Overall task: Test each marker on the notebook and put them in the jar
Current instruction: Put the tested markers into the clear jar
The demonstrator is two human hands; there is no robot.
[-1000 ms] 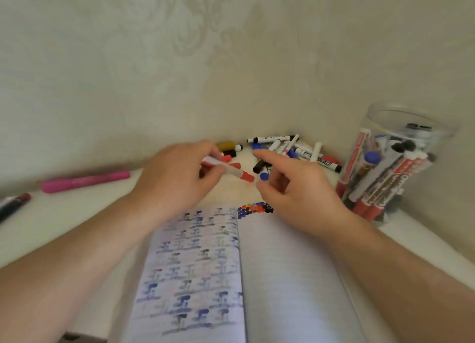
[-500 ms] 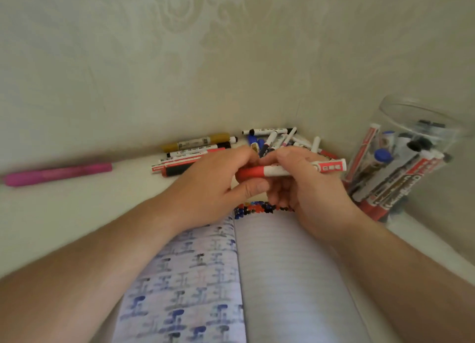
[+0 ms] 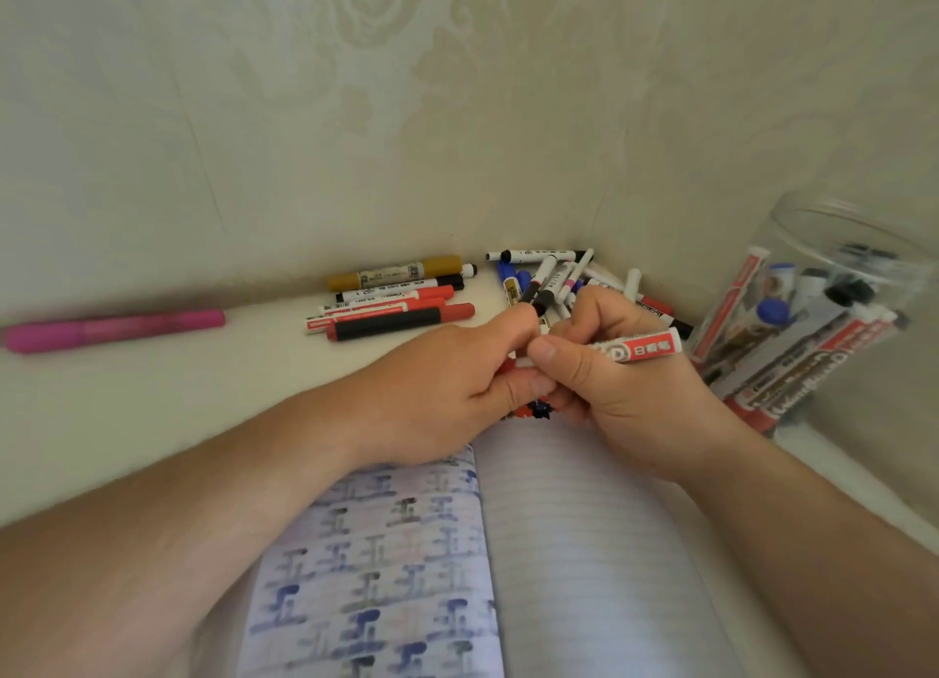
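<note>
Here both hands (image 3: 447,387) (image 3: 630,387) pinch the red marker (image 3: 643,350), lying level, butt pointing right toward the jar (image 3: 833,301).

Red-and-white marker (image 3: 645,348) at 1 o'clock. Pink marker (image 3: 114,327) at 9 o'clock. Mustard-yellow marker (image 3: 395,273) at 12 o'clock. Notebook (image 3: 584,550): white lined page; left page patterned with blue-grey blots. Cream wall (image 3: 355,93) with a damask pattern.

Jar (image 3: 833,250) mouth open above; marker heap (image 3: 554,281) crowds corner behind hands.
</note>
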